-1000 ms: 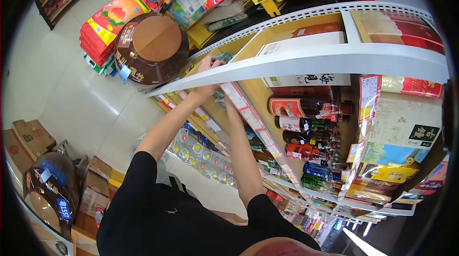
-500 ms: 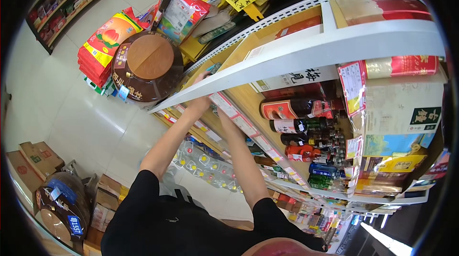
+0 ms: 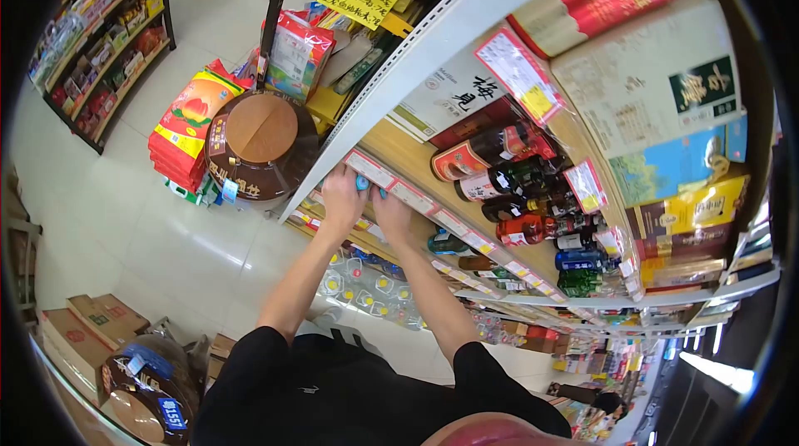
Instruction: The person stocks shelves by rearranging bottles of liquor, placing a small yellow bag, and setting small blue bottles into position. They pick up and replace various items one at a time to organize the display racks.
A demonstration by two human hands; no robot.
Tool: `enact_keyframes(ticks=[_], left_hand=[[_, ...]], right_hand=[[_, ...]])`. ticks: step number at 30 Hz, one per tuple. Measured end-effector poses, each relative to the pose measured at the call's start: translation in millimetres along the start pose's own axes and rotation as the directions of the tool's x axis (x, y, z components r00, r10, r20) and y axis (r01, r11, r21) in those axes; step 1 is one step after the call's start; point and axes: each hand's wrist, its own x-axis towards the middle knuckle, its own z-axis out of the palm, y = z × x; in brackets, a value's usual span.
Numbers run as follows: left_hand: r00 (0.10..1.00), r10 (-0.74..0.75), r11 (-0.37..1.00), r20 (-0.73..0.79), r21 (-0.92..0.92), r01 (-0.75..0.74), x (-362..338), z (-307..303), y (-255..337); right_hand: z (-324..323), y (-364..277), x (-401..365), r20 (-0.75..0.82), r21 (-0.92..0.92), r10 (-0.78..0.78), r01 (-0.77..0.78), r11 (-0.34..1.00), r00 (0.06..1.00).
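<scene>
Both of my hands reach in just below the edge of a shelf board. My left hand (image 3: 341, 199) is closed around what looks like a small bottle; its round light-blue cap (image 3: 362, 183) shows beside the thumb. Close on its right, my right hand (image 3: 391, 211) is also closed, with a bit of blue (image 3: 382, 194) showing at its fingers. The shelf and its price strip (image 3: 399, 188) hide the fingertips and most of what they hold. A dark bottle (image 3: 447, 242) lies deeper on the same lower level.
Several liquor bottles (image 3: 491, 151) stand on the shelf above, beside white boxes (image 3: 441, 96). A big brown jar (image 3: 250, 159) and red bags (image 3: 177, 142) stand at the shelf's end. Water jugs (image 3: 370, 292) sit on the floor. Behind are cartons (image 3: 79, 346) and another jar (image 3: 146, 379).
My view has shifted and tilted. My left hand has come back from deeper in the shelf to its front edge, and the hands now show side by side with blue between them.
</scene>
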Motion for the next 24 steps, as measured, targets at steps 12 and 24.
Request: enact_keyframes(ticks=[12, 24], left_hand=[[0.994, 0.106, 0.979, 0.013, -0.177, -0.102, -76, -90, 70], [0.838, 0.041, 0.870, 0.544, -0.432, 0.238, -139, -49, 116]], right_hand=[[-96, -43, -109, -0.085, 0.185, -0.136, 0.150, 0.971, 0.987], [-223, -19, -255, 0.022, 0.136, 0.261, -0.262, 0.955, 0.965]])
